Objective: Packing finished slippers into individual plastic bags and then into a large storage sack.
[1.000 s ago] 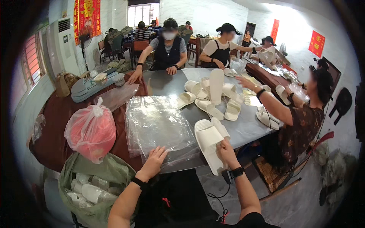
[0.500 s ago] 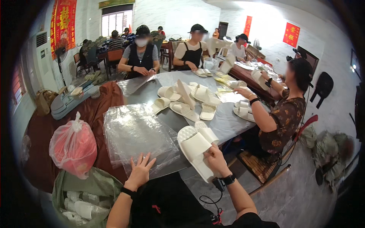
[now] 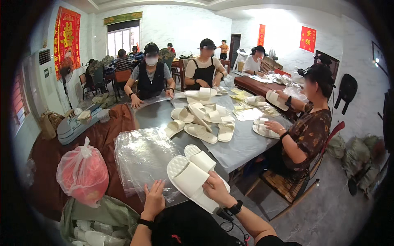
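My right hand (image 3: 216,189) grips a pair of white slippers (image 3: 190,175) lying side by side at the near edge of the grey table (image 3: 242,143). My left hand (image 3: 154,199) rests with spread fingers on the near edge of a stack of clear plastic bags (image 3: 143,158), just left of the slippers. More white slippers (image 3: 203,119) lie in a loose pile at the table's middle.
A red-filled plastic bag (image 3: 83,174) sits at my left above a green sack of wrapped slippers (image 3: 94,221). A person in a patterned shirt (image 3: 305,127) sits to the right handling slippers. Other people (image 3: 151,74) work at the far end.
The slippers in my right hand have been laid down flatter on the table edge. My left hand has come down onto the plastic bags. The view has shifted slightly.
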{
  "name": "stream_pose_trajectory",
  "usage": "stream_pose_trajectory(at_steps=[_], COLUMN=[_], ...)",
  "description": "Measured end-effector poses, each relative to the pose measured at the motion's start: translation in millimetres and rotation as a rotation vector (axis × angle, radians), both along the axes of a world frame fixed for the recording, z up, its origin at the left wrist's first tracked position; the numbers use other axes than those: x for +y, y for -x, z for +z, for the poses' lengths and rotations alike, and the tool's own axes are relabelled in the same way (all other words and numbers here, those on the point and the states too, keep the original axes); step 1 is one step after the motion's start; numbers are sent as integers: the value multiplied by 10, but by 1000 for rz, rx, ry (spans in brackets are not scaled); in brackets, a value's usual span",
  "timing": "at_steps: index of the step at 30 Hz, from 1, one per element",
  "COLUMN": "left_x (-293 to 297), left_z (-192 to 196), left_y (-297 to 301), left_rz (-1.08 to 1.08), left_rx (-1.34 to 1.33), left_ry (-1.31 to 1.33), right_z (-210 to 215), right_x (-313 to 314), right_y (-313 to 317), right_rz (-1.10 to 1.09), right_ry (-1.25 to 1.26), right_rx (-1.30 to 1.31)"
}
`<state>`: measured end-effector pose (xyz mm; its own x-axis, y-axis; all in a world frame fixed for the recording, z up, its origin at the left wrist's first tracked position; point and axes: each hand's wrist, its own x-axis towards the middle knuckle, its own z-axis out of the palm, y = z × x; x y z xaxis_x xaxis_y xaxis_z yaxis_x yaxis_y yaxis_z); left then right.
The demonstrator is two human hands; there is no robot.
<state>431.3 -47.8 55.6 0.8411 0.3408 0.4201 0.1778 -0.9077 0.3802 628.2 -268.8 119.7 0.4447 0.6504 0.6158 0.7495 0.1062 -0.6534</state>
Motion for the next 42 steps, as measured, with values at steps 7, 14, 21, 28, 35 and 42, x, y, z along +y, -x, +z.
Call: stream_pose_trajectory(at_steps=[7,14,21,28,35,42], left_x=[60,-48,-104,-219,-336,-499], left_z=[-45,178,420,605,632,866], left_y=[-60,-83,35,-39,2,29], left_rz=[-8,-48,-187,-226,-255,-286], left_rx=[1,78,-57,-50,31,88], left_ry=[-50,-133,188,228,127,23], right_z=[36,437,152,-77,-101,-157], right_x=[-241,-719,-557,-475,-289,-141], right_y=[140,253,259,177,268,338], right_rz=[-68,131,386,238,85,12], right_ry=[-146,-65,186,216,348,379], right_rx=[409,730,68,-77,-309,-447])
